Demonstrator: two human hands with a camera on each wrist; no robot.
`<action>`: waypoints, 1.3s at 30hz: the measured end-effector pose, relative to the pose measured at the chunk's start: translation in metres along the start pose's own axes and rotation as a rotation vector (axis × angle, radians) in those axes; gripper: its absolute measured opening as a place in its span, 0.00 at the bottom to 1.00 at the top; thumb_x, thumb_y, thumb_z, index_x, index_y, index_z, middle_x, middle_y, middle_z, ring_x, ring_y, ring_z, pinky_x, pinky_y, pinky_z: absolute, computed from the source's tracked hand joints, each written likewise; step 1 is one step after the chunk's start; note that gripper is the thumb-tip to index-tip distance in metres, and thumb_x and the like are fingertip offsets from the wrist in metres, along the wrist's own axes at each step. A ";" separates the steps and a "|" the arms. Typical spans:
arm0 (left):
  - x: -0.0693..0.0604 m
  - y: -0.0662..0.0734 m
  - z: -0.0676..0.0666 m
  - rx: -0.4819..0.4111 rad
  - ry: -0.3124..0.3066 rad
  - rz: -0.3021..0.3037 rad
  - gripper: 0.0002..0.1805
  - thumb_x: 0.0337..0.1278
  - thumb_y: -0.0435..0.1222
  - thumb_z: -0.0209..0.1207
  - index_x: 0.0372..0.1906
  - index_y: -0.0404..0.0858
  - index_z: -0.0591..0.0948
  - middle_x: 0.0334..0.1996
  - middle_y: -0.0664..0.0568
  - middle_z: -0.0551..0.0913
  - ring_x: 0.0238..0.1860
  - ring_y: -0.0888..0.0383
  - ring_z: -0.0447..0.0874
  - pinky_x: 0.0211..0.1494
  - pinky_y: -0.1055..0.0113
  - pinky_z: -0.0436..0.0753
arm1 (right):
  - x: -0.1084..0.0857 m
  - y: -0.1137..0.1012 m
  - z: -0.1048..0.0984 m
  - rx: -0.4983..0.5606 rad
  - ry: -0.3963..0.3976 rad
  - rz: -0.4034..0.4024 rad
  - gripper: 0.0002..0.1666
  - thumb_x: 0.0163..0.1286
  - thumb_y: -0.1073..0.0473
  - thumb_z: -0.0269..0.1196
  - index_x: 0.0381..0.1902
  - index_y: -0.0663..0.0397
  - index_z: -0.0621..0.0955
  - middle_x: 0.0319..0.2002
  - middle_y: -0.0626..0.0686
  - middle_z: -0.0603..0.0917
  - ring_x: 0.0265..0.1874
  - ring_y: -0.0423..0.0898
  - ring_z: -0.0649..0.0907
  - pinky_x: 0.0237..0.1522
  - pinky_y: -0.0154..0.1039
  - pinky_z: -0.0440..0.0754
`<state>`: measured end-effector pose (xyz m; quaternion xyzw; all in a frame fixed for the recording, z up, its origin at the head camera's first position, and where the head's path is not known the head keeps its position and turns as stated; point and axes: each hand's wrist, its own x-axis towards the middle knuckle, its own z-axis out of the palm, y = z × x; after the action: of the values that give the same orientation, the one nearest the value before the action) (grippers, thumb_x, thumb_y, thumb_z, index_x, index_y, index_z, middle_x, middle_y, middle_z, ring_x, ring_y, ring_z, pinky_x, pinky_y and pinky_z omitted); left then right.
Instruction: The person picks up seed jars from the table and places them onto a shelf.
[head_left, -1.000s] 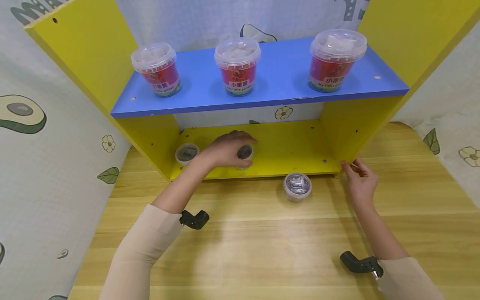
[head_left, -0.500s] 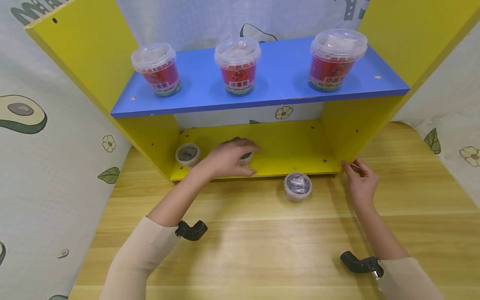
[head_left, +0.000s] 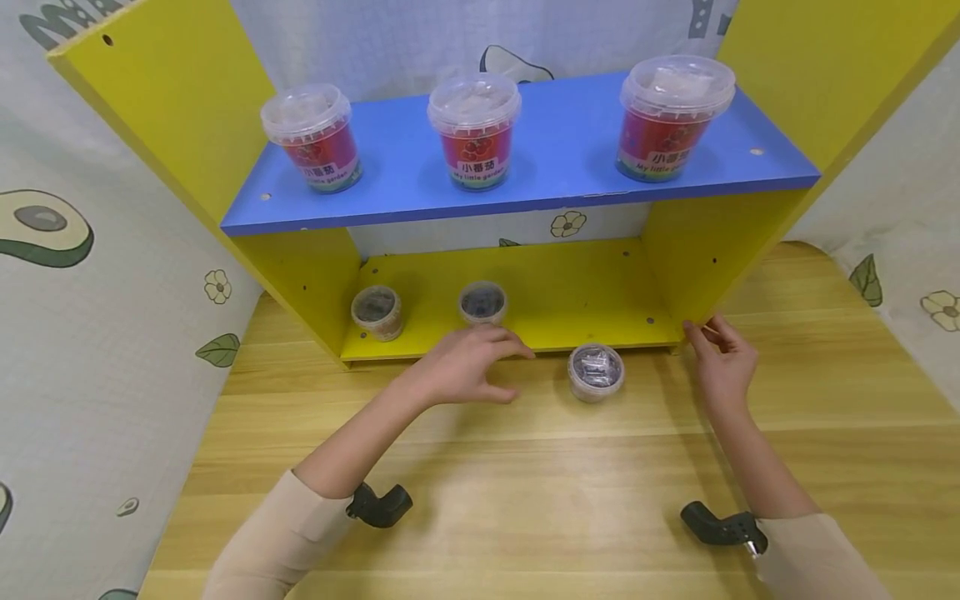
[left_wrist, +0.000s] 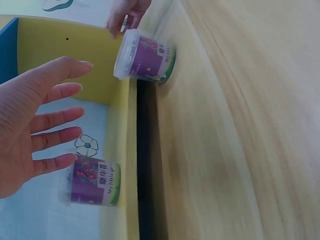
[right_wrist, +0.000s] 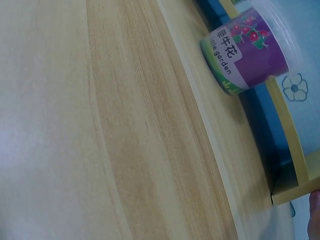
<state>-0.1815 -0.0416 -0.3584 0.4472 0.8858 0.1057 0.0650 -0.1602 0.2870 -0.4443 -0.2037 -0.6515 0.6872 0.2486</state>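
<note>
My left hand (head_left: pixel 472 367) hovers over the table at the shelf's front edge, fingers spread and holding nothing. Just behind it a lidded plastic cup (head_left: pixel 482 302) stands on the yellow bottom board; its purple flower label (left_wrist: pixel 87 180) shows in the left wrist view. Another such cup (head_left: pixel 378 312) is at the left end of that board. A third purple-labelled cup (right_wrist: pixel 250 52) stands upright on the table in front of the shelf, between my hands. My right hand (head_left: pixel 723 367) grips the lower front corner of the shelf's right side panel (head_left: pixel 697 267) between thumb and fingers.
On the blue board (head_left: pixel 562 142) above stand three red-labelled lidded cups, left (head_left: pixel 322 154), middle (head_left: pixel 477 146) and right (head_left: pixel 667 133). Yellow side panels close the shelf at both ends. Patterned cloth (head_left: pixel 112 333) hangs around the wooden table (head_left: pixel 525 500).
My left hand has let go of the middle cup on the bottom board and drawn back toward me, out of the shelf. The cup stays there. My right hand has not moved.
</note>
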 end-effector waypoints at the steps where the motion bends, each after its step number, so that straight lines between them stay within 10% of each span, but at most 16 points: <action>1: 0.000 0.000 0.002 -0.004 0.001 -0.002 0.27 0.49 0.51 0.62 0.56 0.50 0.76 0.55 0.56 0.76 0.56 0.58 0.72 0.55 0.61 0.75 | 0.000 0.000 0.000 0.006 0.001 0.007 0.17 0.56 0.64 0.67 0.46 0.53 0.84 0.37 0.38 0.83 0.33 0.33 0.79 0.33 0.18 0.74; 30: 0.019 0.010 0.014 -0.003 -0.008 0.014 0.18 0.49 0.51 0.62 0.46 0.52 0.80 0.40 0.59 0.79 0.39 0.64 0.75 0.35 0.72 0.74 | -0.008 -0.015 0.001 0.001 -0.005 0.006 0.17 0.56 0.68 0.65 0.46 0.61 0.82 0.33 0.37 0.83 0.30 0.33 0.79 0.30 0.18 0.74; 39: 0.036 0.021 0.012 0.030 -0.006 0.060 0.23 0.49 0.52 0.62 0.52 0.51 0.78 0.48 0.59 0.78 0.47 0.62 0.75 0.35 0.74 0.76 | -0.007 -0.016 0.002 0.020 -0.009 0.014 0.17 0.56 0.69 0.65 0.45 0.61 0.83 0.33 0.37 0.83 0.30 0.33 0.79 0.31 0.19 0.74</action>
<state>-0.1841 0.0013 -0.3652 0.4748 0.8733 0.0928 0.0576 -0.1546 0.2812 -0.4285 -0.2026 -0.6443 0.6964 0.2425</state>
